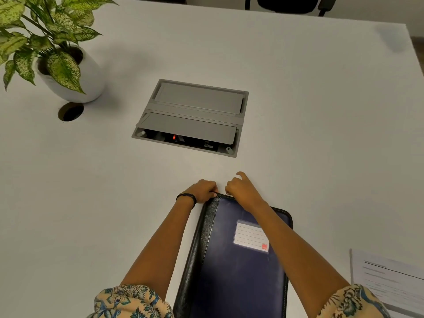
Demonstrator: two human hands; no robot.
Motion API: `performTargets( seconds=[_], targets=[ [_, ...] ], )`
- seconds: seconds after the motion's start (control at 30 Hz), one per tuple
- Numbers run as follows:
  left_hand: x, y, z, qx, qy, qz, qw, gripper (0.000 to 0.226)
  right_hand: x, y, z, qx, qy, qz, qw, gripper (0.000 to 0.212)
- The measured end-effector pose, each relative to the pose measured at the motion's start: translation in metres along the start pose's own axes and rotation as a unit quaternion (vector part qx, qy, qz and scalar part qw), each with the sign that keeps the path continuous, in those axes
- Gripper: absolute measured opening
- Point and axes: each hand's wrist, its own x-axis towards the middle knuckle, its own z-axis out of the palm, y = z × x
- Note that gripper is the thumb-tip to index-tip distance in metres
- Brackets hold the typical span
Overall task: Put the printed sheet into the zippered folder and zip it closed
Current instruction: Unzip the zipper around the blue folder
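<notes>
At folder (231,267) far corner, left hand (203,190) fingers pinching edge, right hand (241,189) fingers pinching zipper pull.

This is an office, most likely a meeting room. A broad white table (298,99) has a grey cable box (195,115) set flush into its top, one flap raised over sockets, and a round cable hole (70,111) beside a potted plant (46,49). Dark chairs (291,4) stand at the far edge, and a printed sheet (390,281) lies on the table.
</notes>
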Motion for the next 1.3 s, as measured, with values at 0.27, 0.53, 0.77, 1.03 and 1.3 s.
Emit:
performTargets(
  seconds=[0.27, 0.53, 0.77, 1.03, 1.3],
  targets=[
    [0.002, -0.010, -0.007, -0.013, 0.025, -0.019, 0.999, 0.018, -0.027, 0.035, 0.013, 0.041, 0.009, 0.036, 0.998, 0.023],
    [0.003, -0.015, -0.004, -0.026, 0.050, 0.010, 0.998, 0.014, -0.051, 0.052, 0.018, 0.053, 0.009, 0.079, 0.995, 0.022],
    [-0.002, 0.015, 0.010, -0.038, 0.096, 0.070, 0.992, 0.017, -0.049, 0.052, 0.020, 0.063, 0.008, 0.071, 0.995, 0.023],
    [0.004, 0.064, 0.033, -0.058, 0.089, 0.074, 0.992, 0.019, -0.044, 0.048, 0.008, 0.048, -0.021, 0.046, 0.998, 0.021],
    [0.004, 0.066, 0.034, -0.060, 0.088, 0.067, 0.992, 0.015, -0.053, 0.058, 0.006, 0.039, -0.004, 0.067, 0.997, 0.025]
  ],
)
